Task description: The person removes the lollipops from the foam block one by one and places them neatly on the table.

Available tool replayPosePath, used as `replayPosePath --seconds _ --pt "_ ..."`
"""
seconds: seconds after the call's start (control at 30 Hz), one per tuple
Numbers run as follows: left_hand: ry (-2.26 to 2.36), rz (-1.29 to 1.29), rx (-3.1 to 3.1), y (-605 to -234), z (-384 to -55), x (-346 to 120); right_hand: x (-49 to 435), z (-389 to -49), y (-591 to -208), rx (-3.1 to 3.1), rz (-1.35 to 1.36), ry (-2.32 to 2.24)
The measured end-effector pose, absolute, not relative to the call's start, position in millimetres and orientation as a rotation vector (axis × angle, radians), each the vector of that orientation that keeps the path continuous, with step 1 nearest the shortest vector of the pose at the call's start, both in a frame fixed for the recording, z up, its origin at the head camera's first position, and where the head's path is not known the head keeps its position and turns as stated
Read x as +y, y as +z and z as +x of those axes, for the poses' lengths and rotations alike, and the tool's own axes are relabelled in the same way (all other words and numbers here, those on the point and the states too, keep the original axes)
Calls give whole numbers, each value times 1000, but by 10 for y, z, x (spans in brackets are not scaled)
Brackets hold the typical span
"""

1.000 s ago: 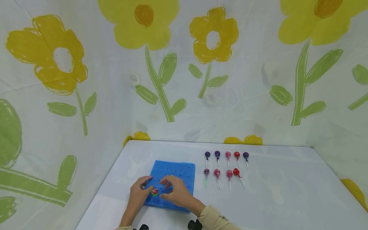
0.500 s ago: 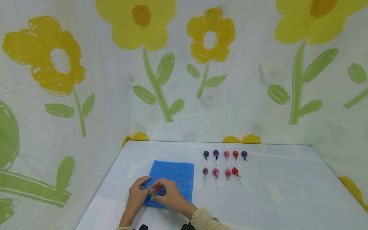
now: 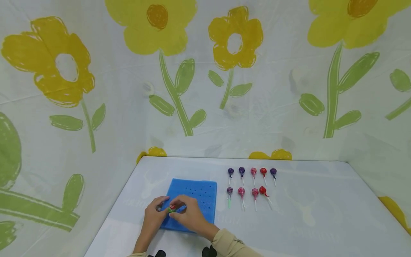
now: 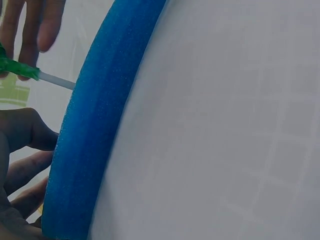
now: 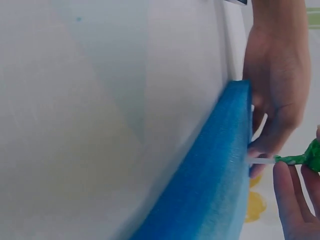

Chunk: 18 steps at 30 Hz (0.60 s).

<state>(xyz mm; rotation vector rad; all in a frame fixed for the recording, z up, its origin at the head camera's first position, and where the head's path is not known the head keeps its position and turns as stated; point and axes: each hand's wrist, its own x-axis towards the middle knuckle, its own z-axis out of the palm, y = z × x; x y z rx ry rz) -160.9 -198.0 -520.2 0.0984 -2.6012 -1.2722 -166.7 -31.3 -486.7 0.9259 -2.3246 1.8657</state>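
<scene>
A lollipop [image 3: 172, 207] in a green and red wrapper stands upright, its white stick [image 4: 56, 80] entering a blue foam block [image 3: 205, 205]. My right hand [image 3: 192, 215] pinches its head between thumb and fingers; the right wrist view shows fingertips on the green wrapper [image 5: 295, 159]. My left hand [image 3: 152, 215] rests on the left part of the block, fingers relaxed and touching the foam, close beside the stick. Rows of small holes dot the block's top. The lower end of the stick is hidden inside the foam.
Right of the block, two rows of lollipops lie on the white table [image 3: 289, 214], among them a purple lollipop [image 3: 231, 171], a pink lollipop [image 3: 241, 191] and a red lollipop [image 3: 262, 190]. A flower-printed curtain [image 3: 273, 125] stands behind and at the sides.
My right hand has moved left to the green and red lollipop, and its thumb and fingers have closed on the head. The left hand stays on the block.
</scene>
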Motion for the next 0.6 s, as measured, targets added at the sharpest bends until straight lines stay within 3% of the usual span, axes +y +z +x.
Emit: replayPosePath --seconds 0.6 --pt "-1322 167 -2631 -5180 -1618 -1964 -11 -1481 -4201 -2176 888 2027"
